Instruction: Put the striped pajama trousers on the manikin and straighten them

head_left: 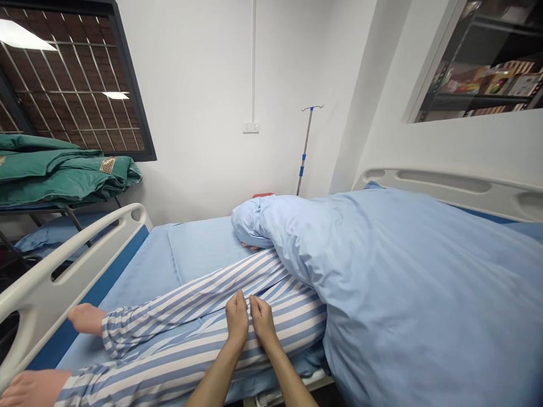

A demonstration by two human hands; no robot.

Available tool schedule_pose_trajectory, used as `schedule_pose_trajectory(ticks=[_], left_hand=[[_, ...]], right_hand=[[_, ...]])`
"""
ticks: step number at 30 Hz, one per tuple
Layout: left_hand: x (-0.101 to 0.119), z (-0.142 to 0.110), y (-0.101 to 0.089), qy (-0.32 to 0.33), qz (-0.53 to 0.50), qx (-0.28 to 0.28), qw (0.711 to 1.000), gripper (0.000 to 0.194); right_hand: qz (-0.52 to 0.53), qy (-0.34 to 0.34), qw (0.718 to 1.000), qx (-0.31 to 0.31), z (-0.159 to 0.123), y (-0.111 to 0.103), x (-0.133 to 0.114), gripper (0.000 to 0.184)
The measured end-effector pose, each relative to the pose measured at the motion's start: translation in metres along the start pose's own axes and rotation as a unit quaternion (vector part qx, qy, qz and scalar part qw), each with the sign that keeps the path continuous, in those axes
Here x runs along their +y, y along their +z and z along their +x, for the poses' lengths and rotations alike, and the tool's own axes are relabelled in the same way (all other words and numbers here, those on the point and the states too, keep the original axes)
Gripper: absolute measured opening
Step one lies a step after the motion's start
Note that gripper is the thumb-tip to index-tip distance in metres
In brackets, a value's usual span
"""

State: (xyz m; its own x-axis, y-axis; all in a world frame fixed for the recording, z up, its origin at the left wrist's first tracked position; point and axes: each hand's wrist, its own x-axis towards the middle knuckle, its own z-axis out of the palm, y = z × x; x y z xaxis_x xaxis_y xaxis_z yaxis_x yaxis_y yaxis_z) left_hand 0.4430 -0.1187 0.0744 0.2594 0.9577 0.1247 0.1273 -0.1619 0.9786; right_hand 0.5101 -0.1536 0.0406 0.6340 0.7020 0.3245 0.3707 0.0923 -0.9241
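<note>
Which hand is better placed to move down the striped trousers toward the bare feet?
Left, probably. The left hand rests on the striped trousers nearer the bare foot, while the right hand lies closer to the blue blanket.

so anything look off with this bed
Yes, the blue duvet is heaped over the figure's upper half and bunched at its far end, while the striped pyjama trousers and a bare foot lie uncovered. It looks odd because the bedding covers only part of the body.
</note>
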Motion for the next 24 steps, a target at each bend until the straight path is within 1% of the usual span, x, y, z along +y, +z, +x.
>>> schedule_pose_trajectory(ticks=[1,3,6,8,11,14,17,19,21,24], left_hand=[[-0.004,-0.002,0.002,0.002,0.018,0.000,1.000,0.042],[-0.014,-0.007,0.006,0.015,0.087,-0.011,0.996,0.040],[-0.027,-0.014,0.008,0.036,0.201,-0.040,0.978,0.036],[-0.031,-0.016,0.008,0.034,0.239,-0.049,0.969,0.037],[-0.032,-0.015,0.007,0.029,0.271,-0.052,0.961,0.036],[-0.028,-0.014,0.005,0.025,0.291,-0.053,0.955,0.034],[-0.022,-0.016,0.005,0.019,0.305,-0.063,0.950,0.035],[-0.019,-0.018,0.005,0.020,0.318,-0.066,0.946,0.036],[-0.018,-0.019,0.006,0.025,0.327,-0.064,0.943,0.038],[-0.020,-0.019,0.008,0.022,0.336,-0.057,0.940,0.039]], right_hand=[[0.007,0.004,1.000,0.002,0.000,0.000,0.000,0.044],[0.016,0.010,1.000,0.008,0.000,-0.001,0.000,0.043],[0.019,0.013,1.000,0.011,0.000,-0.001,0.000,0.041],[0.016,0.011,1.000,0.009,-0.001,0.000,0.001,0.041],[-0.011,0.005,1.000,0.003,-0.002,0.001,0.001,0.041],[-0.111,-0.012,0.994,-0.016,0.001,-0.004,-0.007,0.042],[-0.248,-0.046,0.966,-0.048,0.008,-0.018,-0.019,0.039],[-0.301,-0.068,0.949,-0.058,0.013,-0.027,-0.024,0.038],[-0.314,-0.080,0.944,-0.060,0.015,-0.032,-0.023,0.039],[-0.297,-0.081,0.950,-0.059,0.012,-0.032,-0.012,0.041]])
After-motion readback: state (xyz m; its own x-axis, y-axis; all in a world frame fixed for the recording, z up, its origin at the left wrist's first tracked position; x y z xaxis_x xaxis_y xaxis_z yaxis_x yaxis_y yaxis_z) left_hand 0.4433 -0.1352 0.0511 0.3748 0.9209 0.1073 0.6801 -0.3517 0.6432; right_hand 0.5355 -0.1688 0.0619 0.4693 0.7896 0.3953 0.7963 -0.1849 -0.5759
